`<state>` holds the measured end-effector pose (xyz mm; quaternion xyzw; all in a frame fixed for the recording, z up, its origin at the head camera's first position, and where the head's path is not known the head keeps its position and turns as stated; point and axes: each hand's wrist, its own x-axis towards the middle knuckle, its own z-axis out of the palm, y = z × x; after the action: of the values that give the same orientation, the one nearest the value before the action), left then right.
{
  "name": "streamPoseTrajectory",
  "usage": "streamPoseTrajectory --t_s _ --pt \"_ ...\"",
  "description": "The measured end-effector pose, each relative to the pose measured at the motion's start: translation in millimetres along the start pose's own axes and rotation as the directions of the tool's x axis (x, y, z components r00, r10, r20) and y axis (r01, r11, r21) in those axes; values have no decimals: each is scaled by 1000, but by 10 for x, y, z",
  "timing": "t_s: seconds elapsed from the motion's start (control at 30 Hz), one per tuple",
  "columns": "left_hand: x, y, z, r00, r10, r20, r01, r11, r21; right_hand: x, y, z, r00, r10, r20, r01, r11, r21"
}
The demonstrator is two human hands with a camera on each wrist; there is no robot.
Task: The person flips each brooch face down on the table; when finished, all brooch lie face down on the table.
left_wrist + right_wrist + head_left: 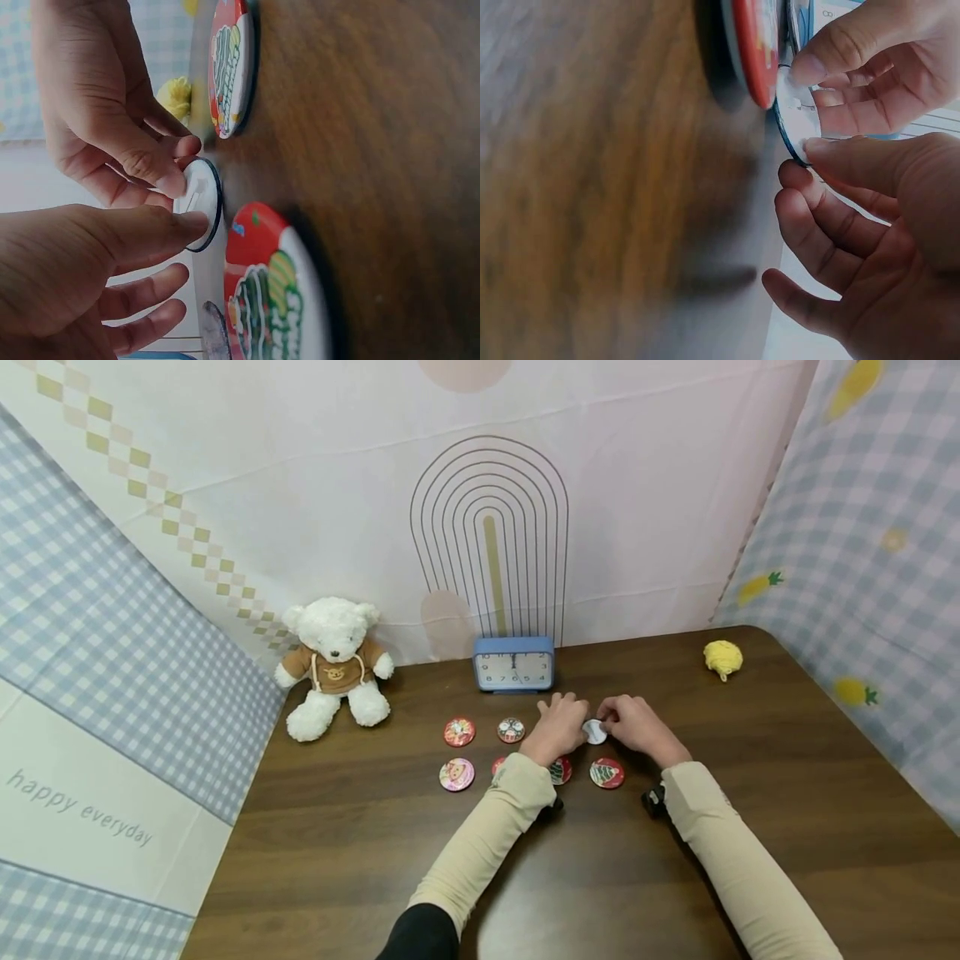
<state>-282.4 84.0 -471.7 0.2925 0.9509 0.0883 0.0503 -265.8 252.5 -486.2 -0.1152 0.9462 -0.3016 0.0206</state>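
A round pin badge (595,732) is turned so its white back shows, with a pin clasp visible in the left wrist view. My left hand (557,728) pinches one edge of it between thumb and fingers. From the opposite side, my right hand (637,727) pinches the other edge. Both thumbs press on the white back of the badge (199,187). Just in front lie two red badges with green trees, one at right (607,772) and one partly behind the left arm (561,770).
More badges lie leftward: a red one (459,732), a dark patterned one (512,730), a pink one (457,774) and one mostly covered by the left sleeve. A blue clock (513,665) stands behind, a white teddy bear (335,668) at left, a yellow yarn ball (723,658) at right.
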Motion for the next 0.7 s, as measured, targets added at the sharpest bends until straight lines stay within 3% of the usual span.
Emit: streamPoseTrajectory --t_s 0.43,0.7 --pt "-38 4 50 999 -5 42 2 998 67 29 -19 52 1000 12 20 -11 999 -34" --pt "-46 -67 -3 999 -11 41 9 999 44 71 -26 2 1000 6 10 -5 998 -70"
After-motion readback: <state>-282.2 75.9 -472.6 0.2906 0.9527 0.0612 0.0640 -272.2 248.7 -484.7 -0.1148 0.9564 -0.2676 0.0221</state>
